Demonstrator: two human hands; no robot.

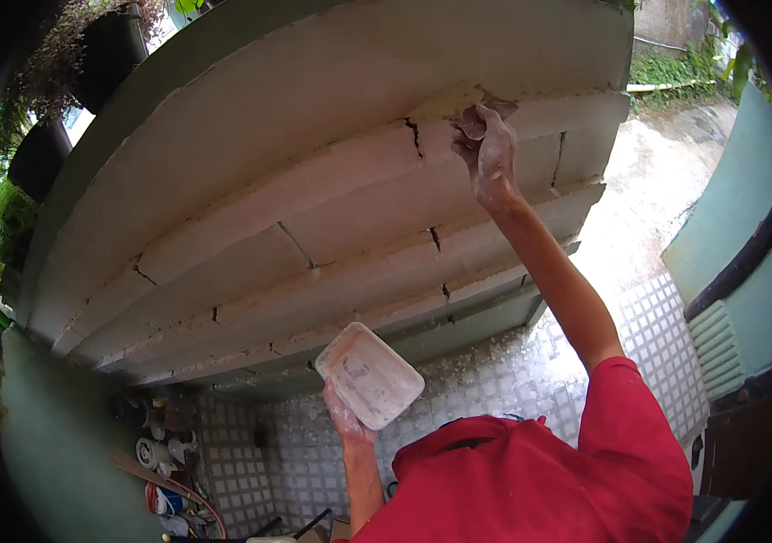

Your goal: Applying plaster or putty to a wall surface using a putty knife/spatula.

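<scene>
Below lies a tiled floor (pixel 639 326), with paint cans (pixel 155 452) in the corner, dark plant pots (pixel 105 54), and a green wall (pixel 739 199).

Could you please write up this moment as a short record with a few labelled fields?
Left hand: the left hand holds a white rectangular tray from below.
Right hand: the right hand is raised, pressing a small tool against the stepped cornice.
Cornice: pale, cracked in several places.
Clothing: red shirt.
Below: checkered tiled floor, containers at lower left.
</scene>
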